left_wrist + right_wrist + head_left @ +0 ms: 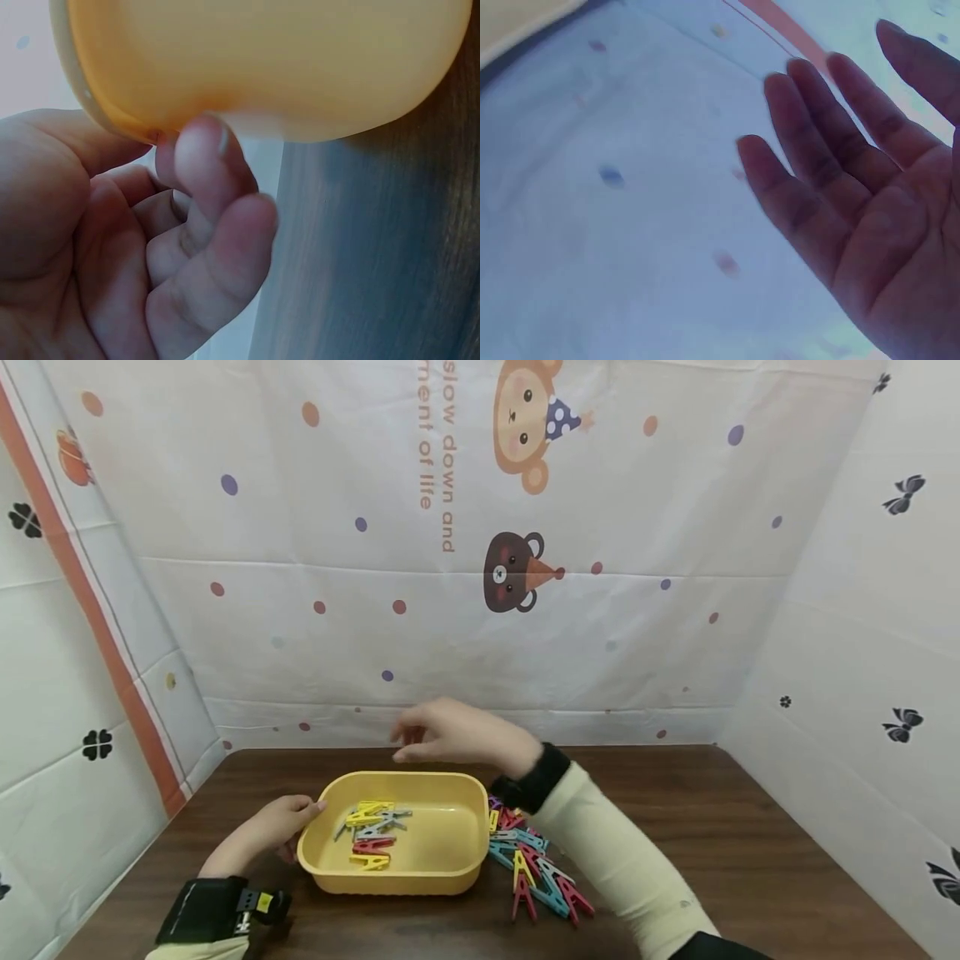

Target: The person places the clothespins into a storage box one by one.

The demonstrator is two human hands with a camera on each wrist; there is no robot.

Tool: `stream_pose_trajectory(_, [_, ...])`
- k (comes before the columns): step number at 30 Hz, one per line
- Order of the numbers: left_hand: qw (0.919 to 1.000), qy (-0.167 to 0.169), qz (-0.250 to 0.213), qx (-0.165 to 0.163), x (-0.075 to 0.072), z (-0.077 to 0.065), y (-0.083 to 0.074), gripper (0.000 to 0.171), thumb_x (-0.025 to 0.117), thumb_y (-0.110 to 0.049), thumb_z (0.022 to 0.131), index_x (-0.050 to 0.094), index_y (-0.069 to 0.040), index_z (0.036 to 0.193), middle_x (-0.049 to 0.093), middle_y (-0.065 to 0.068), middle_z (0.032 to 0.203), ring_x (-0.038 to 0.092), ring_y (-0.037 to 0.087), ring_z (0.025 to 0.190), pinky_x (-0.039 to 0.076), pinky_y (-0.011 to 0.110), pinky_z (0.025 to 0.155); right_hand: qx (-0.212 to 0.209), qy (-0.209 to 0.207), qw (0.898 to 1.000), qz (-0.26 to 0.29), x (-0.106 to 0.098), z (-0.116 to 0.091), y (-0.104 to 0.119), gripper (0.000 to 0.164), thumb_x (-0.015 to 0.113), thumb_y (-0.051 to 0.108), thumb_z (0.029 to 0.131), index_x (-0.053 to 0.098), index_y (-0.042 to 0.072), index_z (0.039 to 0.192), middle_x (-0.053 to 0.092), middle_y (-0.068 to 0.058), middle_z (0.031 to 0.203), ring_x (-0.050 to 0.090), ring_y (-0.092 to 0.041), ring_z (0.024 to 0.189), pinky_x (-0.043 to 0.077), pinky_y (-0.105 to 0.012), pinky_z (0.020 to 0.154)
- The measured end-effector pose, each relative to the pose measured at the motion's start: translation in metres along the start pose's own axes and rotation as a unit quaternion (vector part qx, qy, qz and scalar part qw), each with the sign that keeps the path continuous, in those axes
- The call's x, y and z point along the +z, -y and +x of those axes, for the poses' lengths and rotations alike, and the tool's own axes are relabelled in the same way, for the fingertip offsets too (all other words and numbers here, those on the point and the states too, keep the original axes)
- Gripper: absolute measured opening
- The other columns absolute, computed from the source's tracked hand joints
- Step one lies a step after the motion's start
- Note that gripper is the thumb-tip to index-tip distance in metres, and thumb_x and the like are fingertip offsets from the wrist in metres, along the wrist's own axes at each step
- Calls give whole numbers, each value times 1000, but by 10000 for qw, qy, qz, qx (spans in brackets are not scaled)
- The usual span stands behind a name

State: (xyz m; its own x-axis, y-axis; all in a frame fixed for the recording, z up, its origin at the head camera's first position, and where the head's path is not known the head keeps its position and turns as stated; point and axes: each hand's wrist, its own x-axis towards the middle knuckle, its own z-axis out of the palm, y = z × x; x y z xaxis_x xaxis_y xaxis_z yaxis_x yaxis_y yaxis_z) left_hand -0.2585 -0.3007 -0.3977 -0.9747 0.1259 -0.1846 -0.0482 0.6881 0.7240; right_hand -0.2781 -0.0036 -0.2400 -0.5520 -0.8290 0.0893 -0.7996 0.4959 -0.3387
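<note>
A yellow plastic basin (442,835) sits on the table, with several small yellow, grey and red clothespins (372,835) lying in its left half. My left hand (273,831) pinches the basin's left rim; in the left wrist view the thumb lies over the rim (82,97) and curled fingers (214,161) press the outer wall from below. Raised above the basin's far edge is my right hand (457,735), with nothing in it. Its fingers (810,169) are loosely extended and spread in the right wrist view.
Right of the basin, partly beneath my right forearm, lies a pile of blue, red, yellow, grey and purple clothespins (543,877). The brown wooden table (720,827) reaches back to a white printed cloth (637,652), and similar cloth hangs at both sides.
</note>
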Motion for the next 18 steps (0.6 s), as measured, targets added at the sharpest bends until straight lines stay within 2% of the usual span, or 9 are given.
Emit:
stream_pose_trajectory(3, [10000, -30, 28, -10, 0, 1, 0, 35, 44, -25, 111, 58, -1, 90, 57, 3, 65, 57, 14, 51, 57, 32, 52, 82, -84, 9999, -98, -8, -39, -6, 22, 68, 24, 100, 71, 11, 117, 73, -2, 103, 64, -9, 87, 55, -22, 81])
stream_pose_trajectory(7, [10000, -35, 61, -42, 0, 1, -1, 35, 44, -26, 111, 59, 0, 93, 59, 3, 66, 58, 14, 52, 57, 32, 53, 247, 171, 9995, -123, 0, -82, -24, 19, 68, 24, 100, 72, 12, 115, 72, 0, 100, 62, -5, 82, 55, -21, 76])
stream_pose_trajectory(10, [9999, -41, 113, -64, 0, 1, 0, 34, 44, -25, 111, 59, 0, 92, 59, 3, 66, 58, 14, 52, 58, 32, 53, 371, 380, 9981, -298, 13, -108, -38, 16, 70, 20, 99, 72, 12, 112, 73, -1, 101, 63, -5, 85, 55, -21, 77])
stream_pose_trajectory(13, [9998, -52, 165, -71, 0, 1, 0, 34, 43, -24, 111, 59, 0, 92, 59, 3, 65, 58, 14, 53, 58, 32, 53, 637, 632, 9956, -264, 31, -134, -51, 13, 71, 13, 96, 72, 12, 109, 71, 1, 95, 60, -2, 81, 52, -20, 72])
stream_pose_trajectory(15, [9999, -32, 141, -64, 0, 1, 1, 34, 43, -24, 111, 59, -1, 92, 59, 2, 65, 58, 14, 53, 58, 32, 53, 947, 882, 9916, 13, 43, -152, -58, 15, 73, 9, 92, 72, 13, 106, 68, 5, 89, 55, 0, 75, 49, -20, 68])
stream_pose_trajectory(18, [10000, 21, 65, -19, -1, 0, 0, 35, 43, -25, 111, 58, -1, 91, 58, 2, 65, 57, 14, 53, 57, 32, 54, 1326, 1118, 9837, 467, 72, -174, -82, 19, 74, 9, 91, 71, 17, 108, 62, 8, 82, 47, 0, 69, 45, -22, 63])
